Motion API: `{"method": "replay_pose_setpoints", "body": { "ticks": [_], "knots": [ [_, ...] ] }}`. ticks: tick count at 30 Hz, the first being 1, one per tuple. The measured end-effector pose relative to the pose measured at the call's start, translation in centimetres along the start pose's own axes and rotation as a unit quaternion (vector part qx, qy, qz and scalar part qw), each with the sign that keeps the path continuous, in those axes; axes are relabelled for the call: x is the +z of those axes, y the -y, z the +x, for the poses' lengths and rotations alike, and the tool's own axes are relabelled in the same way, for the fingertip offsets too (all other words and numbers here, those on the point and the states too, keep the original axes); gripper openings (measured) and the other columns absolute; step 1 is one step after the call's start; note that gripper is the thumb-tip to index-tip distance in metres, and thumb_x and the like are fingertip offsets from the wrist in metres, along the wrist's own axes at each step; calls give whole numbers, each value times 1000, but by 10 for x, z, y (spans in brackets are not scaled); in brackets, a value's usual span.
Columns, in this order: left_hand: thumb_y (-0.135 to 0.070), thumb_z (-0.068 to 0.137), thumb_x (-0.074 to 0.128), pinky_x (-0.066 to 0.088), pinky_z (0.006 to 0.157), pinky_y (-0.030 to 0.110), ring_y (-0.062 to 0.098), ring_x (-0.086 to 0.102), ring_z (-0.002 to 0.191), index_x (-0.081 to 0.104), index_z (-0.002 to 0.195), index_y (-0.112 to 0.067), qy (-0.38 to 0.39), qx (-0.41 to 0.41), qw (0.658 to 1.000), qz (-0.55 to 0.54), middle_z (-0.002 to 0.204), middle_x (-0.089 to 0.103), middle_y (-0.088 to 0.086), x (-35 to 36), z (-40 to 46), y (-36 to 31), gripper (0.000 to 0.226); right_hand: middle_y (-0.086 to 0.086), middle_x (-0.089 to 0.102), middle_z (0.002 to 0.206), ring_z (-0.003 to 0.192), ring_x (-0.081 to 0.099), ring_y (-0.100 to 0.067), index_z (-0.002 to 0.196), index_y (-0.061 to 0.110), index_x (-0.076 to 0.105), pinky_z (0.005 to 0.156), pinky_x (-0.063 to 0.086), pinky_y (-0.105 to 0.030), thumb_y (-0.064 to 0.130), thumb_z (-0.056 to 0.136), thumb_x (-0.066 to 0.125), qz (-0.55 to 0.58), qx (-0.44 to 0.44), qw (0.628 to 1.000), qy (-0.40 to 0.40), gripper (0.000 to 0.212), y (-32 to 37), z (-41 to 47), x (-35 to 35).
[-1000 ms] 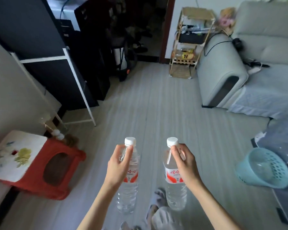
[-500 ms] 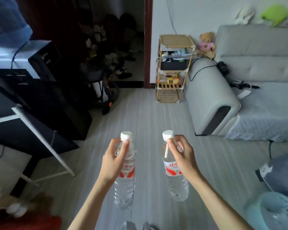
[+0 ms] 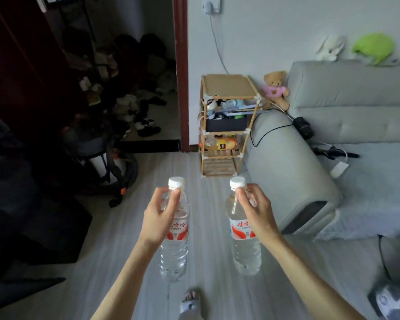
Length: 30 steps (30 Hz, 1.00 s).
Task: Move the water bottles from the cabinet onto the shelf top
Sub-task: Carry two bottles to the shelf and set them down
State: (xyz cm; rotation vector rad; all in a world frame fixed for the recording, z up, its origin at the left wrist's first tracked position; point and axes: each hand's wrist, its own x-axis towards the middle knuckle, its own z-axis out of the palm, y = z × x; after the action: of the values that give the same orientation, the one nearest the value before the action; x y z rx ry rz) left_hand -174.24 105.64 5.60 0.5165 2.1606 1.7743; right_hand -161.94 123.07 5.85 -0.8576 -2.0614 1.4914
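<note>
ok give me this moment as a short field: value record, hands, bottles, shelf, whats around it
left hand: gripping the left water bottle at its upper part, held upright above the floor
right hand: gripping the right water bottle near the neck, upright
bottle caps: white, both on
bottle contents: clear, looks full
bamboo shelf: ahead, against the wall beside the grey sofa
shelf top: bare, no bottle on it yet
teddy bear: on the sofa arm, right of the shelf
doorway: left of the shelf, shoes on the floor inside
</note>
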Motion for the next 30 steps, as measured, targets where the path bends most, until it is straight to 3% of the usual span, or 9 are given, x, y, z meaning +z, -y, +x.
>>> {"method": "replay_pose_setpoints", "body": {
  "ticks": [3, 6, 10, 13, 17, 21, 25, 30],
  "knots": [
    [-57, 80, 54, 50, 56, 13, 5, 65, 67, 55, 93, -14, 11, 9, 1000, 0, 76, 65, -4, 24, 78, -17, 45, 12, 60, 84, 73, 58, 6, 94, 23, 55, 60, 43, -7, 28, 90, 52, 5, -4, 1000, -31, 8, 10, 71, -7],
    [-47, 84, 52, 50, 55, 12, 2, 67, 67, 55, 96, -15, 39, -2, 999, -7, 81, 67, 0, 53, 143, -27, 35, 8, 61, 82, 66, 56, 12, 97, 16, 57, 56, 41, -4, 27, 91, 52, 8, 7, 999, -46, 14, 7, 133, -18],
    [-44, 84, 53, 50, 56, 14, 5, 67, 65, 55, 95, -12, 60, -7, 998, -10, 78, 67, 0, 98, 220, -33, 33, 5, 62, 81, 66, 57, 10, 95, 11, 58, 58, 42, -6, 24, 90, 54, 17, 10, 998, -59, 14, -4, 219, -33],
    [-54, 81, 56, 55, 61, 28, 13, 69, 70, 57, 94, -18, 62, -8, 998, -2, 81, 69, 2, 133, 277, -33, 38, 5, 63, 84, 73, 61, -1, 96, 16, 58, 58, 44, -8, 27, 89, 54, 27, 11, 998, -51, 14, -14, 289, -45],
    [-43, 86, 53, 49, 54, 13, 4, 67, 65, 59, 91, -18, 41, 3, 999, 3, 71, 68, -7, 182, 354, -45, 26, 3, 66, 88, 74, 65, -11, 97, 20, 56, 55, 48, -14, 34, 88, 54, 55, 21, 998, -29, 17, -21, 389, -66],
    [-52, 82, 51, 48, 58, 12, 0, 65, 68, 59, 89, -25, 30, 19, 999, 17, 71, 67, -17, 219, 429, -69, 28, 0, 65, 91, 78, 64, -11, 99, 18, 57, 60, 48, -17, 37, 87, 55, 53, 0, 998, -23, 23, -8, 485, -88],
    [-48, 81, 52, 51, 63, 16, 5, 67, 73, 60, 94, -23, 15, 20, 1000, -5, 75, 69, -9, 243, 491, -82, 30, 4, 67, 90, 83, 65, -13, 93, 26, 57, 72, 51, -29, 50, 82, 58, 54, -9, 998, 8, 27, -1, 560, -92],
    [-45, 79, 53, 56, 69, 27, 15, 70, 79, 61, 95, -17, 2, 23, 999, -22, 84, 71, 2, 264, 570, -82, 33, 2, 66, 87, 83, 64, -13, 94, 22, 58, 74, 49, -33, 48, 86, 51, 20, -25, 999, 7, 27, -5, 648, -82]
  ]
}}
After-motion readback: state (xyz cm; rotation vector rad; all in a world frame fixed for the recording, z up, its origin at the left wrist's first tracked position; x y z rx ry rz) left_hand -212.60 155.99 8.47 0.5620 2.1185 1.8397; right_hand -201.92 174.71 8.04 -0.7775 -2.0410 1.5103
